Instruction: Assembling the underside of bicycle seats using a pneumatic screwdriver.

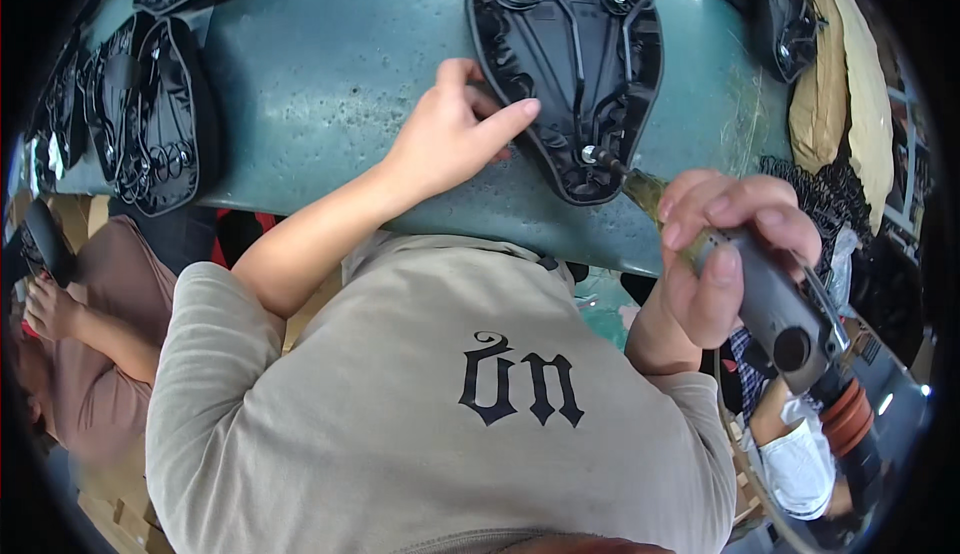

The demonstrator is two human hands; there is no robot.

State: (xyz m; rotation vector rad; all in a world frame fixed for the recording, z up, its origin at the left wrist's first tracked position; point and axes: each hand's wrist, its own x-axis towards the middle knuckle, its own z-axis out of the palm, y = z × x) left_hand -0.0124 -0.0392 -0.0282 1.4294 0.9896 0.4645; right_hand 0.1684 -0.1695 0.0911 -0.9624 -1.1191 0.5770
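Note:
A black bicycle saddle point(548, 69) lies upside down on the green worktable, its narrow nose toward me. Metal rails point(577, 44) run along its underside from two round fittings at the wide end to the nose. My left hand point(450, 134) grips the saddle's left edge, thumb on top and fingers curled at the side. In my right hand point(735, 224) is a grey power screwdriver point(770, 299), fingers wrapped round its body. Its bit meets a shiny fastener point(589, 155) near the nose, where the rails come together.
The green worktable point(330, 64) stretches ahead. More saddles point(170, 114) stand at the left, with another point(788, 14) at the far right beside brown wrapping point(825, 74). Black coiled springs point(815, 194) are heaped at the right. One person point(110, 324) sits at the left; another's arm point(775, 419) shows lower right.

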